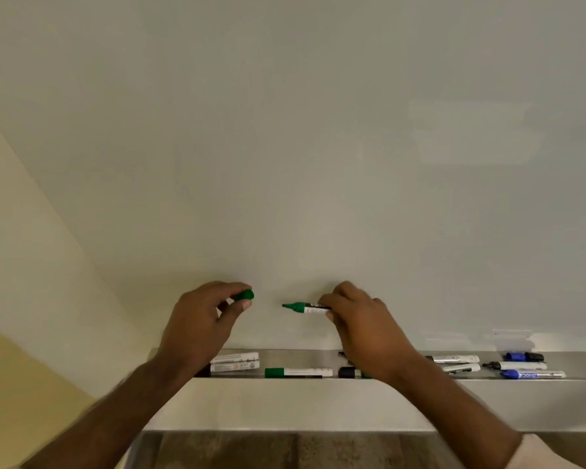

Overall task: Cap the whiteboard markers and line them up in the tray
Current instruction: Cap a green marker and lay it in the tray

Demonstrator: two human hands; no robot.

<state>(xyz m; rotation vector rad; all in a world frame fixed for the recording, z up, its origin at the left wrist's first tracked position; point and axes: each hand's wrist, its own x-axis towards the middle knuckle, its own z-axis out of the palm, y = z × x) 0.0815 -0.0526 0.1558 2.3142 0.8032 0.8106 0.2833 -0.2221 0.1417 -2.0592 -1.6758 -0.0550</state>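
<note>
the left hand pinches the green cap and the right hand grips the open marker, apart above the tray; a crooked push could maybe smear ink on fingers.

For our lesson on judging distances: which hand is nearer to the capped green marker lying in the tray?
Right. The right hand, holding an uncapped green marker, is just right of the capped green marker; the left hand, pinching a green cap, is farther left.
</note>
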